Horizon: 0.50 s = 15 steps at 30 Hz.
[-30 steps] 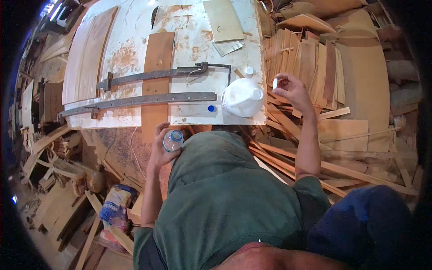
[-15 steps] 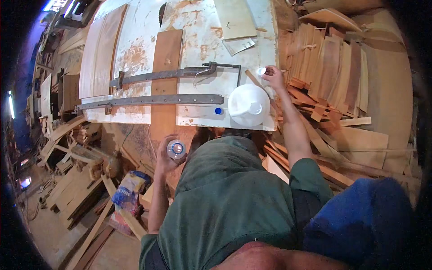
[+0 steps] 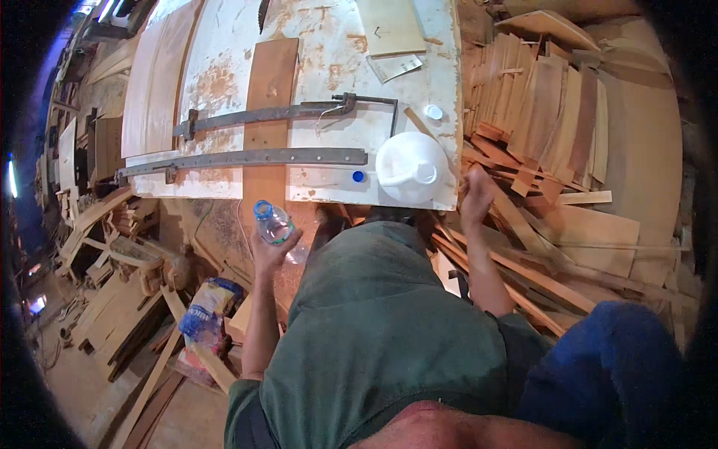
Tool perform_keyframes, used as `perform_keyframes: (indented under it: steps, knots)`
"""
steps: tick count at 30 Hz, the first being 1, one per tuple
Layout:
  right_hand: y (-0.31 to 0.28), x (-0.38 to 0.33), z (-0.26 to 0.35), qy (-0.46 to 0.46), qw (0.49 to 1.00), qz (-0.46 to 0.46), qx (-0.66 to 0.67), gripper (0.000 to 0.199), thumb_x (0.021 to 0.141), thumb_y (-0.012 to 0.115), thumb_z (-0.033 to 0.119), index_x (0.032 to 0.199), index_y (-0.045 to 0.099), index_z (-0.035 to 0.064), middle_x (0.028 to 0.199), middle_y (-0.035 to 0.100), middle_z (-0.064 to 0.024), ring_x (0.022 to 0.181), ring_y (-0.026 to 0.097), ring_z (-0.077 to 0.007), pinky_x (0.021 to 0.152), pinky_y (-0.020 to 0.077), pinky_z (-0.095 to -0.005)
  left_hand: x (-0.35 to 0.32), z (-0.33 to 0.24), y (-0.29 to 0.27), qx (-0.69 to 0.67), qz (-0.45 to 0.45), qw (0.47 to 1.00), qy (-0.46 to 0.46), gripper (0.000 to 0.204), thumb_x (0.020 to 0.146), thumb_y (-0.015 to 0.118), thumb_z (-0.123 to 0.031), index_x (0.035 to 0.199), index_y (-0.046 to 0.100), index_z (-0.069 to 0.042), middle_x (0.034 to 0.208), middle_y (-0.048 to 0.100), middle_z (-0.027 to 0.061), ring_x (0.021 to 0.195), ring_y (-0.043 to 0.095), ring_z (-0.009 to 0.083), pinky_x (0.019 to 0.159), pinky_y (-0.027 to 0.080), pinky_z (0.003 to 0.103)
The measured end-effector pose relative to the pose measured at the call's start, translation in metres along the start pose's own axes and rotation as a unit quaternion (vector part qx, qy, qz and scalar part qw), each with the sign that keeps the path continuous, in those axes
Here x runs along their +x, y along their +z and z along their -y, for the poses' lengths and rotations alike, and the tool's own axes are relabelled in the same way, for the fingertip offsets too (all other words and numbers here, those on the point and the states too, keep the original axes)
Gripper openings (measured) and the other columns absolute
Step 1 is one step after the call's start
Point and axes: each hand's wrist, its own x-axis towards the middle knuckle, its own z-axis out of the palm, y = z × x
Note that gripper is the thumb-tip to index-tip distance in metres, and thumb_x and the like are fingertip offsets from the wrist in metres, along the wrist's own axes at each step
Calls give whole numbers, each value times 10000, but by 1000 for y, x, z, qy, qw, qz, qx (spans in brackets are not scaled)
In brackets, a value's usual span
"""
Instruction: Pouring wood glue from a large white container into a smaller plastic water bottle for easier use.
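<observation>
Left hand (image 3: 271,251) gripping clear plastic water bottle (image 3: 274,224), uncapped, tilted, below bench's near edge; right hand (image 3: 476,196) loosely curled, empty, beside white plastic jug (image 3: 410,167) at near-right corner.

The person wears a loose, dull green short-sleeved cotton shirt (image 3: 374,337), creased across the front, its sleeves ending well above the fingers and leaving both forearms bare. Dark blue trousers (image 3: 606,367) cover the leg. The left hand (image 3: 271,251) and right hand (image 3: 476,198) carry no gloves.
</observation>
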Motion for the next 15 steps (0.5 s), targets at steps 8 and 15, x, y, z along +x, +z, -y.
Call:
perform_keyframes:
  steps: [8, 15]
  knots:
    - [114, -132, 87, -264, 953, 138, -56, 548, 1023, 531, 431, 1304, 542, -39, 1199, 644, -196, 1064, 625, -248, 999, 456, -393, -8, 24, -34, -107, -32, 994, -7, 583, 714, 905, -69, 1193, 574, -40, 1062, 687, 69, 956, 676, 170, 837, 579, 331]
    - [109, -72, 79, -71, 937, 168, 297, 456, 1076, 371, 484, 988, 523, 63, 796, 507, -27, 714, 497, -140, 760, 515, -350, -35, 56, -69, -172, -67, 983, 12, 646, 705, 916, -93, 1221, 528, -61, 1070, 657, 47, 972, 654, 156, 861, 561, 323]
